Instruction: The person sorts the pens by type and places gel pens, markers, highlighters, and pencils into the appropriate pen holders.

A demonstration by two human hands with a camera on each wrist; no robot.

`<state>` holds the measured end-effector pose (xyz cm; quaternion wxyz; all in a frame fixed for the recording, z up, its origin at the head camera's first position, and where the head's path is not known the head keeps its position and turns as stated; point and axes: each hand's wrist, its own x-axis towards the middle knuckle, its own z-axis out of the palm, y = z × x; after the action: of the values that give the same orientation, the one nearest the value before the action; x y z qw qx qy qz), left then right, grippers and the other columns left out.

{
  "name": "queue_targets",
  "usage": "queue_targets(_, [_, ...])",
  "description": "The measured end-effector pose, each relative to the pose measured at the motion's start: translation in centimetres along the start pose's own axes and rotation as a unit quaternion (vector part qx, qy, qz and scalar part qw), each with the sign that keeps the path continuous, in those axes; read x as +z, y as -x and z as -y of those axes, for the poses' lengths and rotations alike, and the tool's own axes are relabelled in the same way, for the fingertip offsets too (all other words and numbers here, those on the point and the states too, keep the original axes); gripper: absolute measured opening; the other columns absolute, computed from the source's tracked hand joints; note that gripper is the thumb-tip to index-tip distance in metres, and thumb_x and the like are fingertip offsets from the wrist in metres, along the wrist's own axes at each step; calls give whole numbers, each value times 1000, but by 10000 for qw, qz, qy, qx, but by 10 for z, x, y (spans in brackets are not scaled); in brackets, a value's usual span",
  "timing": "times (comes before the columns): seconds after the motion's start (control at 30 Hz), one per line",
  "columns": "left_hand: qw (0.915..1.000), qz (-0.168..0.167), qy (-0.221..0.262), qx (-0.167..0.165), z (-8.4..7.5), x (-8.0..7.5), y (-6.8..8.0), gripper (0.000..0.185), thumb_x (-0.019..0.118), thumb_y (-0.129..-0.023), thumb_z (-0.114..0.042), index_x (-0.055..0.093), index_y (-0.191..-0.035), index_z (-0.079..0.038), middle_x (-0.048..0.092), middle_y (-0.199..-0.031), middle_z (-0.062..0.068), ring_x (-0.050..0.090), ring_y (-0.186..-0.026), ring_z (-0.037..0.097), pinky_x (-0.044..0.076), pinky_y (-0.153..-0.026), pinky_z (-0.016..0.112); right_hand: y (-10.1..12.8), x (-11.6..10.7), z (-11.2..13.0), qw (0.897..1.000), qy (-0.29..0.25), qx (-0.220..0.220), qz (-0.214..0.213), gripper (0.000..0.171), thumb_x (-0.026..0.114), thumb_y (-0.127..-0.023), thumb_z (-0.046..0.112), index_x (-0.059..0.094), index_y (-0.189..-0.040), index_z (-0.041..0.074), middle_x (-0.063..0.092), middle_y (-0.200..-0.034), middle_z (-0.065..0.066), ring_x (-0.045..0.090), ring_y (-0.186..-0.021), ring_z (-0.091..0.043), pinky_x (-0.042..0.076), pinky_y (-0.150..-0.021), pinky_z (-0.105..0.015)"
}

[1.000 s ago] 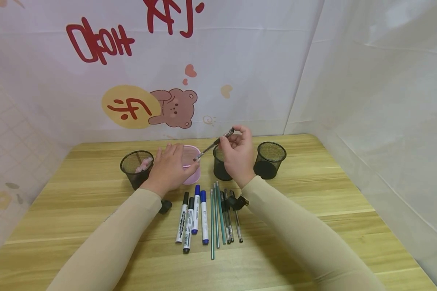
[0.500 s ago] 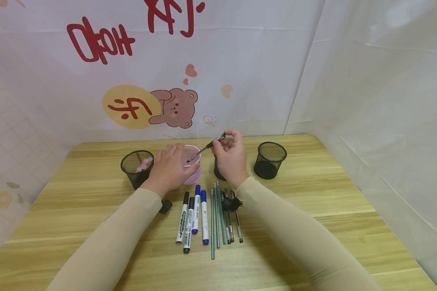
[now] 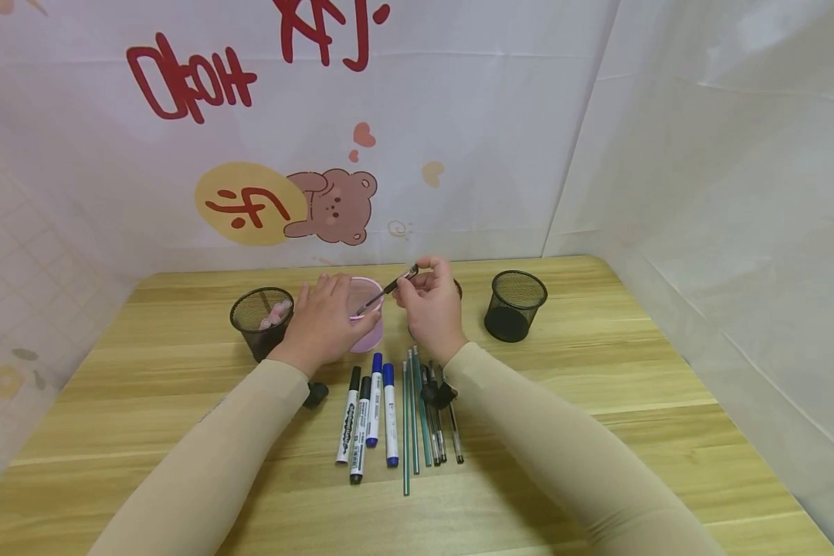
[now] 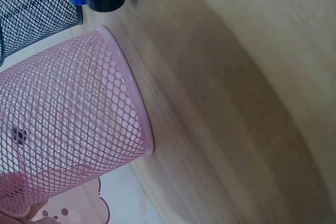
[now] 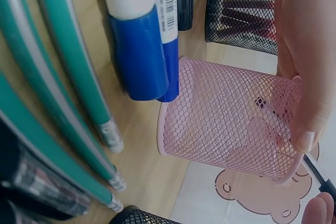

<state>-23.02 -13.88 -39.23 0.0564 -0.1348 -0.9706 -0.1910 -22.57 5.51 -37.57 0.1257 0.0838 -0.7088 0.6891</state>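
My left hand holds a pink mesh pen cup by its rim, the thumb over the near side. In the right wrist view that thumb lies against the mesh. My right hand pinches a gel pen with a black grip and clear barrel. The pen slants down to the left, its lower end inside the cup; its dark end shows through the mesh in the left wrist view. A black mesh cup is mostly hidden behind my right hand.
At left stands a black mesh cup with pink-ended items; another black mesh cup is at right. In front lie several white markers, teal pencils and black pens. A printed curtain hangs behind the table.
My right hand has moved left and slightly down, bringing the pen's lower end from above the pink cup's rim to inside it. The left hand and the cup stay put.
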Motion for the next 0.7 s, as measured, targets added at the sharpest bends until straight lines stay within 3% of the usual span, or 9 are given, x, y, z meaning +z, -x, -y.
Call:
queue_targets(0.3, [10000,26,21,3,0,-1,1,88,56,-98,-67,37,-157,-5,39,-165,19,22,-160,47,9,-130,68,2,1,-1,9995,255,167,94,33,64,-102,4,47,-131,0,71,-101,-20,75,-76,-22,65,-71,-28])
queue_targets(0.53, [10000,-25,6,15,0,-1,1,86,57,-98,-65,38,-157,-5,40,-164,20,23,-159,48,9,-129,70,6,3,2,9986,418,218,226,33,64,-103,4,48,-132,1,70,-105,-29,77,-78,-35,65,-68,-29])
queue_targets(0.7, [10000,-31,-4,30,-1,-1,1,86,56,-98,-65,38,-157,-4,41,-164,20,24,-159,48,10,-129,70,8,4,0,9982,466,261,273,33,64,-103,5,48,-132,2,70,-101,-25,77,-80,-41,65,-67,-30])
